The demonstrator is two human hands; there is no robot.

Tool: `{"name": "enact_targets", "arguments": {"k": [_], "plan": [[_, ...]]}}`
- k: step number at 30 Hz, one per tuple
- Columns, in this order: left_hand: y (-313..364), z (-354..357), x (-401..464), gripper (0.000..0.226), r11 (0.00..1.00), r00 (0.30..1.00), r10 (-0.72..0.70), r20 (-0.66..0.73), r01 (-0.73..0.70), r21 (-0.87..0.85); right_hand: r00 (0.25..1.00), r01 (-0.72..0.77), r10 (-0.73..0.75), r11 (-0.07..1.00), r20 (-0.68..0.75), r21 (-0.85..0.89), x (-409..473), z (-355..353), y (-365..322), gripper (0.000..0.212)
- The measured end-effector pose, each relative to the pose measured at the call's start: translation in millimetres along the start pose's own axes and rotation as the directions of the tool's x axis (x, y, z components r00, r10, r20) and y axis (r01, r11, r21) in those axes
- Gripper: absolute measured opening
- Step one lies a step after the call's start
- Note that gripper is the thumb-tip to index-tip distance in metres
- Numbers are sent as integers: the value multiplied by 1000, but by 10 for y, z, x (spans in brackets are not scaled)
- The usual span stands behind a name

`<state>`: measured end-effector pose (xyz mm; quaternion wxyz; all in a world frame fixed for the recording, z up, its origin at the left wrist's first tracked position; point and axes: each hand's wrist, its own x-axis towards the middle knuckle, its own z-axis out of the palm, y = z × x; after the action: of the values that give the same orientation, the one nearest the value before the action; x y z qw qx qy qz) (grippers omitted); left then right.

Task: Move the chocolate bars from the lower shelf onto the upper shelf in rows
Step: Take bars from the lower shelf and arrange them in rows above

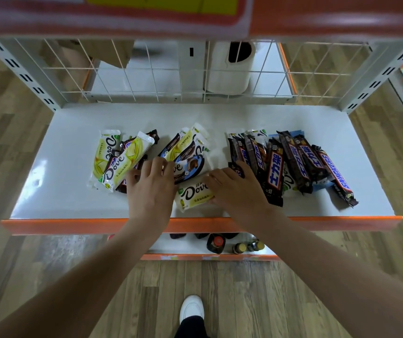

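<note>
Both hands reach among loose bars on the white metal shelf (pixel 73 191): the left hand (pixel 150 189) spreads open over dark wrappers, holding nothing I can see, while the right hand (pixel 234 186) lies flat on a pale yellow-white Dove bar (pixel 191 195), not yet closed. Next, I'd judge, gather and lift.

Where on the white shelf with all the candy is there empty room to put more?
The shelf is bare along its left end, beside the yellow Dove bars, along the back by the wire grid, and at the far right past the Snickers bars. The middle is crowded with both hands.
</note>
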<state>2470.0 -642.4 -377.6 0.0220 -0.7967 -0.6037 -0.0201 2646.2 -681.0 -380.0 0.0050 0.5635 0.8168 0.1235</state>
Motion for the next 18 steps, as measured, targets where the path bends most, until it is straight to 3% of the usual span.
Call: {"name": "enact_targets", "arguments": {"k": [4,8,11,15,18], "plan": [[30,20,37,39,999,1000,26,0,-26,31,998,-46,45,999,43,23,-27,10,-25,38],[-6,53,-19,39,999,1000,-10,8,11,-40,974,-55,40,997,223,62,-2,34,-26,42],[-70,32,-33,41,982,997,-79,-23,74,-172,993,-55,56,998,108,-19,-33,2,-17,44],[-151,-28,-23,44,947,985,-162,-60,138,-291,995,-25,31,998,-100,62,-38,-39,-4,42],[-217,-102,-12,43,903,981,-186,-45,153,-402,984,2,19,993,-176,119,-6,-123,-40,37]]}}
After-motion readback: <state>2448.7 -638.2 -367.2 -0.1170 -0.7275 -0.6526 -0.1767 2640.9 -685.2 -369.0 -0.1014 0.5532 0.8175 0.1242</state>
